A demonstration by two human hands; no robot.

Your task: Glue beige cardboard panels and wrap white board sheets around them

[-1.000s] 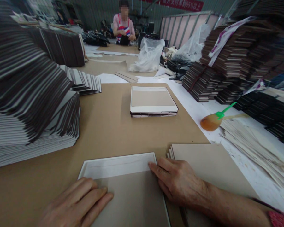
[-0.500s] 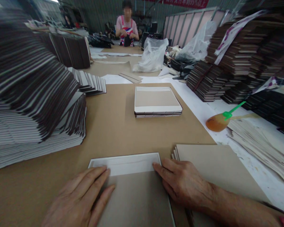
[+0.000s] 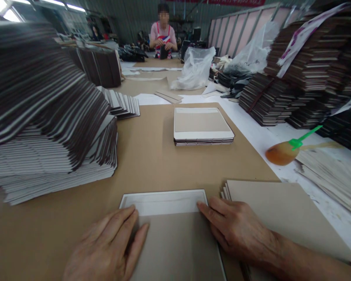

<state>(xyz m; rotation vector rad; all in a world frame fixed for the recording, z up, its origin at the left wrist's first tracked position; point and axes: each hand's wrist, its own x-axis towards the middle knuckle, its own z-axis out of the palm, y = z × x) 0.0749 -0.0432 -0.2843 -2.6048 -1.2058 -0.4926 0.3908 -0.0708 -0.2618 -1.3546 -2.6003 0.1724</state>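
Note:
A white-bordered panel with a beige board point(image 3: 175, 242) on it lies flat on the brown table covering, its near end cut off by the frame. My left hand point(image 3: 108, 242) rests over its left edge, fingers stretched forward and the thumb on the board. On the right edge lies my right hand point(image 3: 236, 226), its index fingertip pressing near the far right corner and the other fingers along the side. Neither hand is wrapped around anything. Beside my right forearm is a stack of beige boards point(image 3: 275, 203), partly hidden by the arm.
Ahead sits a small pile of finished-looking panels point(image 3: 203, 135). Tall stacks of dark-and-white panels point(image 3: 46, 117) rise at left, with more dark stacks point(image 3: 307, 66) at right. An amber container with a green handle point(image 3: 282, 152) lies on white paper. A co-worker point(image 3: 163, 35) stands at the far end.
The view has turned slightly left, so everything appears shifted to the right. Both hands keep nearly the same place on the panel and board.

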